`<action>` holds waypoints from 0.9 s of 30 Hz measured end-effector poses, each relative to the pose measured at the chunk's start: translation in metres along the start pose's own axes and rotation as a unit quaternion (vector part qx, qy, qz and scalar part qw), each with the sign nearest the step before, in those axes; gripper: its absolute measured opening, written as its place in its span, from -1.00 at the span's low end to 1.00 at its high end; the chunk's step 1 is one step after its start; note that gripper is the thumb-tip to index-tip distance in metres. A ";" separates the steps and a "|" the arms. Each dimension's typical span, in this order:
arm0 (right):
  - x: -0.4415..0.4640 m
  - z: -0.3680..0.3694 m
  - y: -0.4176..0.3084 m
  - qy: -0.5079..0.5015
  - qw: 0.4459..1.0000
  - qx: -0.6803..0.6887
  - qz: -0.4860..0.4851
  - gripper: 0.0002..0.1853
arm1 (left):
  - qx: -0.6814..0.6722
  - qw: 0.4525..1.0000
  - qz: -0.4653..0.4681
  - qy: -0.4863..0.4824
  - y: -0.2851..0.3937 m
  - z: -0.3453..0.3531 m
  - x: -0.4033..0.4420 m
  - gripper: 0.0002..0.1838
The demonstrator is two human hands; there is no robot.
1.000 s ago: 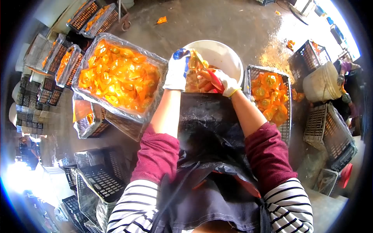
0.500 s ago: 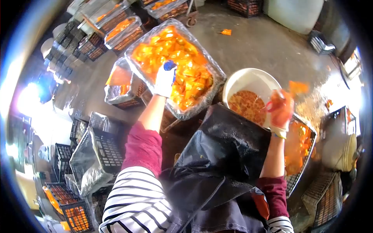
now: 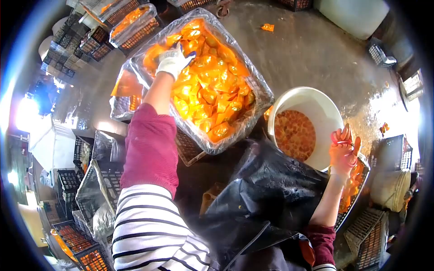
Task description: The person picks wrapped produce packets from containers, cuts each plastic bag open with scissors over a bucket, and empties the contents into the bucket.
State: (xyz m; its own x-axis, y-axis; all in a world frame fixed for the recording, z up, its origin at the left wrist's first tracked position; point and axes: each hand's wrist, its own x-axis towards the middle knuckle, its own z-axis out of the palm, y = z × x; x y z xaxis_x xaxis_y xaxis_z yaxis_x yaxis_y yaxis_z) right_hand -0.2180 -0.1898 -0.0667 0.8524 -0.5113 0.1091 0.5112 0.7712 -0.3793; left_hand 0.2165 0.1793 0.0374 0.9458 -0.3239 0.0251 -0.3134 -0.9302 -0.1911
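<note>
Left hand (image 3: 173, 61) (crate (image 3: 263, 92), left edge): opening, grip unclear. Right hand (image 3: 343, 151): part-open, hold unclear. Dragging could spill packets (image 3: 208, 94).

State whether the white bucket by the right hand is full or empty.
Neither; part-filled: the bucket holds orange contents, with bare white wall showing above them.

blown-out glare l. & r. edges; floor (image 3: 244, 54) dim, orange pcs (image 3: 212, 86) shiny; fisheye warp (corners blk)
</note>
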 end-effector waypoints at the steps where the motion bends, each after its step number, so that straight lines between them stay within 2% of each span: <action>1: 0.001 0.004 0.003 0.044 0.999 -0.016 -0.019 -0.41 | 0.010 1.000 0.023 0.018 -0.001 0.009 0.009 -0.09; 3: 0.000 0.009 0.006 0.125 0.990 -0.049 -0.053 -0.46 | 0.029 0.996 0.061 0.057 -0.006 0.027 0.023 -0.11; 4: 0.009 -0.003 -0.001 0.014 0.999 0.021 0.029 -0.59 | -0.008 0.996 0.073 0.057 -0.011 0.031 0.025 -0.10; 6: 0.006 -0.015 0.002 -0.063 0.998 -0.007 -0.007 -0.61 | -0.035 0.995 0.085 0.042 -0.015 0.035 0.020 -0.14; 8: 0.002 -0.014 0.006 -0.099 0.994 -0.028 -0.030 -0.59 | -0.028 0.996 0.085 0.019 -0.013 0.037 0.008 -0.22; 10: -0.001 -0.009 0.007 -0.100 0.993 -0.046 -0.042 -0.52 | -0.117 0.989 0.085 -0.017 -0.006 0.040 -0.007 -0.38; 13: -0.001 -0.038 -0.006 0.093 0.996 0.017 0.002 -0.48 | -0.218 0.969 0.049 -0.105 0.023 0.047 -0.050 -0.60; 14: -0.001 -0.042 -0.005 0.140 0.990 -0.014 -0.005 -0.47 | -0.181 0.976 0.093 -0.077 0.036 0.069 -0.071 -0.59; 15: -0.002 -0.045 -0.009 0.045 0.998 -0.012 0.053 -0.46 | -0.137 0.980 0.134 -0.052 0.043 0.094 -0.080 -0.59; 16: -0.003 -0.044 -0.013 -0.053 0.992 -0.021 0.108 -0.44 | -0.154 0.975 0.152 -0.060 0.046 0.102 -0.081 -0.58; 17: -0.008 -0.044 -0.016 -0.065 0.988 -0.003 0.139 -0.44 | -0.169 0.969 0.169 -0.068 0.047 0.110 -0.082 -0.57; 18: -0.011 -0.042 -0.015 -0.017 0.994 -0.034 0.107 -0.46 | -0.182 0.963 0.185 -0.078 0.045 0.114 -0.083 -0.56; 21: -0.010 -0.032 -0.009 0.110 0.990 -0.088 0.029 -0.50 | -0.260 0.963 0.050 0.043 0.033 0.043 -0.089 -0.50; 23: -0.005 -0.021 -0.003 0.175 0.981 -0.080 0.007 -0.52 | -0.177 0.966 0.006 0.186 0.002 0.026 -0.067 -0.45; 25: 0.004 -0.020 -0.001 0.082 0.992 -0.087 0.042 -0.53 | -0.064 0.953 -0.071 0.287 -0.031 0.029 -0.041 -0.25; 27: 0.012 -0.016 -0.001 -0.043 0.990 -0.096 0.092 -0.54 | -0.030 0.972 -0.083 0.219 -0.029 0.020 -0.037 -0.20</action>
State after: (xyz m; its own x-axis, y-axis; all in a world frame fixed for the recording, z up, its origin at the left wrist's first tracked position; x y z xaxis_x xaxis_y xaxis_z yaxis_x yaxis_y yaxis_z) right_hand -0.2096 -0.2032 -0.0802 0.9397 -0.3280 0.0966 0.3229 0.7584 -0.5663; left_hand 0.1920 0.2214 0.0219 0.8604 -0.1987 0.4693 -0.1762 -0.9801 -0.0920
